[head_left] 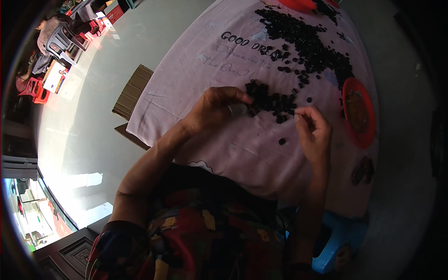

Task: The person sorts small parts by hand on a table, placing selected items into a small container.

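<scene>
A small heap of short black cylindrical parts (275, 102) lies on the pink cloth in front of me. My left hand (212, 109) is at the heap's left edge, its thumb and forefinger closed together against the black parts. What they pinch is too dark to make out. At the heap's right edge, my right hand (316, 133) holds its thumb and forefinger in a pinch. Something tiny may sit at those fingertips, but I cannot tell what. One loose black part (282, 141) rests on the cloth between my hands.
A larger spread of black parts (298, 35) covers the table's far right. Near the right edge is a red oval dish (359, 113) of thin small pieces, with a dark object (363, 171) below it. Cardboard (133, 93) lies left of the table; a blue stool (343, 238) stands lower right.
</scene>
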`<state>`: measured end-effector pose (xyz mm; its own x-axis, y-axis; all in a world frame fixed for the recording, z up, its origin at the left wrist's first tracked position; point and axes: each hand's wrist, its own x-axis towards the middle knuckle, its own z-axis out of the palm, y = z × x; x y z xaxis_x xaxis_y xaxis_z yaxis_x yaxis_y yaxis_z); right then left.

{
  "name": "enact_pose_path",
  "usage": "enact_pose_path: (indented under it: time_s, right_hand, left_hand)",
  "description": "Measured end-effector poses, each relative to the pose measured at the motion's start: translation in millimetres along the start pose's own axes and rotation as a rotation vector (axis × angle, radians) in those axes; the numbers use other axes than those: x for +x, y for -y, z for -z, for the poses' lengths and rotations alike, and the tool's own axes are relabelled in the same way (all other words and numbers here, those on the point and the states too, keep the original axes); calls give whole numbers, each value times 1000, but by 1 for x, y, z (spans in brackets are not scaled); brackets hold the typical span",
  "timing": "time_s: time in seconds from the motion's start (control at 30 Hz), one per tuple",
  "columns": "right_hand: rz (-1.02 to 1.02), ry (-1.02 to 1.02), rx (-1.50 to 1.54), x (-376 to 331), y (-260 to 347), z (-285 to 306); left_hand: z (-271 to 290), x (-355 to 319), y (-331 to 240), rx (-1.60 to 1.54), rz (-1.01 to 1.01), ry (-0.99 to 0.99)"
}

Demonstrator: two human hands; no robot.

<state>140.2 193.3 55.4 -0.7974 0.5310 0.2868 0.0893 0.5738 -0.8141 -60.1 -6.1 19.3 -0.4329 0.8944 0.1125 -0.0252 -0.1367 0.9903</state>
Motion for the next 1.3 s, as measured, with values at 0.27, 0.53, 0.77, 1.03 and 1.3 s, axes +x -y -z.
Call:
enact_pose_path:
  time_s: [0.27, 0.53, 0.77, 1.03, 1.3]
  right_hand:
    - [-75, -15, 161, 9, -26, -19]
    - [-34, -31, 83, 1, -25, -21]
    - [-35, -44, 86, 0, -26, -25]
    - [-5, -56, 86, -1, -26, -26]
    - [-6, -7, 54, -2, -25, -26]
  left_hand:
    - [-2, 17, 2, 887, -215, -100]
    - [-9, 17, -4, 794, -179, -218]
    - [-3, 25, 6, 763, -186, -243]
    - [-8, 45, 4, 896, -107, -395]
    - [-21, 57, 10, 1072, -193, -51]
